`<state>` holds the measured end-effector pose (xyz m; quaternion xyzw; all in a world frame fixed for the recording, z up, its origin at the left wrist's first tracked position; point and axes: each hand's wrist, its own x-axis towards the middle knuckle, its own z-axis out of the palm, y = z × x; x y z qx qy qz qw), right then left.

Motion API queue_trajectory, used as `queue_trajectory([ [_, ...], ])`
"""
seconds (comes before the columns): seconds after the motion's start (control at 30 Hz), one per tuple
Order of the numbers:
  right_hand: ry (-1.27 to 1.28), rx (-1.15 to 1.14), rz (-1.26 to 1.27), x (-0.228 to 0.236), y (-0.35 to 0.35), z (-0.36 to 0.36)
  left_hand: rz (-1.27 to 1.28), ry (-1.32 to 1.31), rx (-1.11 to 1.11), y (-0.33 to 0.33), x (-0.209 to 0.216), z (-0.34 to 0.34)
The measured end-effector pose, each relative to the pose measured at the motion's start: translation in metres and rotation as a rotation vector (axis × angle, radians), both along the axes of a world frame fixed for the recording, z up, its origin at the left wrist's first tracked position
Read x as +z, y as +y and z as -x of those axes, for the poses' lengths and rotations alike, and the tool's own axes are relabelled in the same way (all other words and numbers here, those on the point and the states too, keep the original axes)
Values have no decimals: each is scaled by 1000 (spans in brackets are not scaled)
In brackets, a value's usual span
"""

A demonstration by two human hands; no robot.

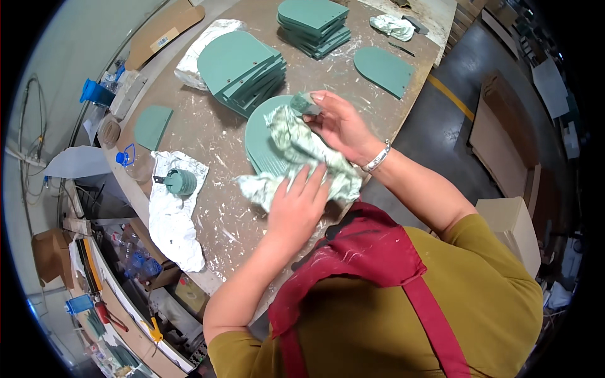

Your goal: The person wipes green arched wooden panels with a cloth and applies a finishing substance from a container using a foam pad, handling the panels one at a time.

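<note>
My right hand pinches a small green-and-grey block, perhaps a sanding sponge, above a green round-ended panel. Across that panel's near part lies a crumpled white cloth with green stains, which hides much of it. On the cloth's near side my left hand lies with fingers stretched and slightly apart; its thumb is hidden. Just beyond the panel stands a leaning stack of similar green panels.
Another panel stack and a single panel are at the table's far side. To the left, a green-coated cup with a dark handle sits on a white cloth. A green piece lies near the left edge.
</note>
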<state>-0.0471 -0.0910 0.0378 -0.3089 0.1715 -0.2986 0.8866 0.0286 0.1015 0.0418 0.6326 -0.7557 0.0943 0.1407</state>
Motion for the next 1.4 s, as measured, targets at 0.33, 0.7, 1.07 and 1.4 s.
queue_trajectory([
  [0.33, 38, 69, 152, -1, 3, -3, -10, 214, 121, 43, 8, -28],
  [0.7, 60, 171, 220, 5, 33, -4, -74, 367, 274, 32, 0, -28],
  [1.07, 12, 194, 237, 7, 21, 0, 250, 429, 424, -10, -11, -60],
  [1.4, 92, 257, 462, 5, 25, 1, 112, 843, 483, -24, -64, -115],
])
